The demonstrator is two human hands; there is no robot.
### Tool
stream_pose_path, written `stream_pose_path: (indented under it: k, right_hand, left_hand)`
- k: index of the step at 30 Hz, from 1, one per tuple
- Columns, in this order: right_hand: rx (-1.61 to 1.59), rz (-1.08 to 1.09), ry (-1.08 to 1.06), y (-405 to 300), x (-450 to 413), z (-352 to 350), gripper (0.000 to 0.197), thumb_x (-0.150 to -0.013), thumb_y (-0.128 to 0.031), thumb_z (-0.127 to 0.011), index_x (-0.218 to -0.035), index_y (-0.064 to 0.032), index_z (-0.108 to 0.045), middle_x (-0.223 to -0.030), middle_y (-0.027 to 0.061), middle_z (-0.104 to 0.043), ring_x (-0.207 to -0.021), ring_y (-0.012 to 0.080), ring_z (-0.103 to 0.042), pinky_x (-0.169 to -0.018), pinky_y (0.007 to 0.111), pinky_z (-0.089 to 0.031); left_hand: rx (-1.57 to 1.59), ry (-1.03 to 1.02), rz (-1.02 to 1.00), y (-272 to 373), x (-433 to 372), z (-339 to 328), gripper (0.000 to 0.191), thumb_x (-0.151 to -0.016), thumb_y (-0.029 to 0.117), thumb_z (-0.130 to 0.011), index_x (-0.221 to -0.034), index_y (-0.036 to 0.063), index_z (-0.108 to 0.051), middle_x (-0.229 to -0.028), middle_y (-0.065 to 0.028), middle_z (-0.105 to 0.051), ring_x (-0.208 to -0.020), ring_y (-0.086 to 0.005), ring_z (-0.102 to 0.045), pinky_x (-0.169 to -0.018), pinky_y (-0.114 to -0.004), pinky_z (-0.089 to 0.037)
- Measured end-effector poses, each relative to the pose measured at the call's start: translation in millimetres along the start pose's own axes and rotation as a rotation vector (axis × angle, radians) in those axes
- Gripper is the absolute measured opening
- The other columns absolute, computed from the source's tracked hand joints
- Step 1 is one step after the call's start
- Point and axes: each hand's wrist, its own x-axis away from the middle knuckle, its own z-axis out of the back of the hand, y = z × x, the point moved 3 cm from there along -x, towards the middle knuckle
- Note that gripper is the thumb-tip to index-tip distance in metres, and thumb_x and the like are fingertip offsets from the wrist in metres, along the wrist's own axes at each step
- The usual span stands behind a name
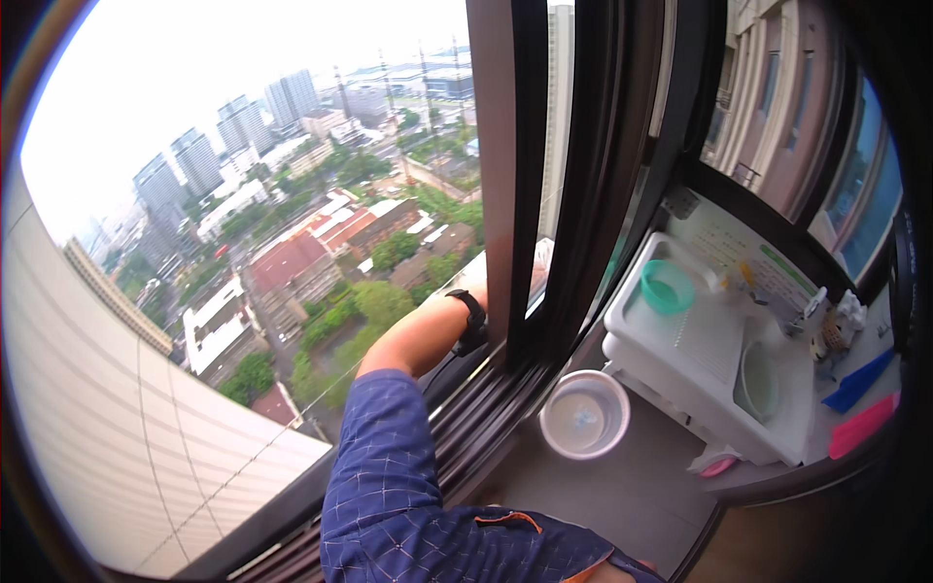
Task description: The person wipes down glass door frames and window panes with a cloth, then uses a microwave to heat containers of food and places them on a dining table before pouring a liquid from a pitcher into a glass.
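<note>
My left arm, in a short blue patterned sleeve with a black watch (474, 321) on the wrist, reaches out through the open window. It passes behind the brown window frame (499, 182). Part of my left hand (539, 275) shows through the narrow glass beyond the frame, close to a blurred whitish thing (544, 251). Its fingers are mostly hidden, and whether they hold that thing cannot be told. My right hand is out of view; only bits of skin show at the bottom edge.
Window tracks (474, 437) run below the arm, with a long drop to buildings outside. At right, a white plastic bucket (584, 415) stands on the grey floor beside a white laundry sink (678, 350) holding a green basin (667, 286). Blue (860, 380) and pink items (864, 425) lie further right.
</note>
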Motion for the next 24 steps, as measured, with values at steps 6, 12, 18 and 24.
stream_pose_path:
  k: [6, 12, 18, 24]
  right_hand:
    - [-0.004, 0.03, -0.073, 58, -9, 9, 0.017, -0.086, -0.016, -0.06, -0.082, -0.0015, -0.067, -0.062, 0.0053, -0.062, -0.053, 0.0137, -0.06, -0.047, 0.029, -0.047]
    - [0.118, 0.078, -0.036, 77, -15, 8, 0.017, -0.084, -0.014, -0.059, -0.072, -0.0022, -0.064, -0.055, 0.0053, -0.058, -0.047, 0.015, -0.057, -0.039, 0.031, -0.042]
    - [0.045, 0.003, -0.067, 80, -16, 7, 0.018, -0.088, -0.016, -0.056, -0.086, -0.0022, -0.068, -0.065, 0.0035, -0.059, -0.052, 0.0125, -0.055, -0.043, 0.028, -0.047]
    - [0.095, -0.06, -0.12, 91, -20, 3, 0.016, -0.088, -0.014, -0.057, -0.091, -0.0031, -0.069, -0.064, 0.0035, -0.058, -0.052, 0.0132, -0.055, -0.042, 0.029, -0.047]
  left_hand:
    - [0.067, -0.089, -0.046, 30, 98, -9, 0.036, -0.089, 0.019, -0.059, -0.121, 0.0029, -0.056, -0.123, -0.0189, -0.057, -0.109, -0.0323, -0.054, -0.096, -0.041, -0.043]
    - [0.119, -0.009, 0.253, 108, 230, 8, 0.047, -0.086, 0.007, -0.061, -0.132, 0.0108, -0.053, -0.137, -0.0166, -0.05, -0.133, -0.032, -0.042, -0.11, -0.038, -0.034]
    - [0.188, 0.04, 0.493, 150, 333, 2, 0.042, -0.089, 0.01, -0.06, -0.13, 0.0152, -0.057, -0.144, -0.0211, -0.044, -0.136, -0.0341, -0.041, -0.108, -0.037, -0.036]
    - [0.301, -0.094, 0.76, 183, 417, 13, 0.039, -0.084, -0.002, -0.057, -0.121, 0.0092, -0.064, -0.133, -0.0177, -0.057, -0.134, -0.0262, -0.045, -0.108, -0.033, -0.036]
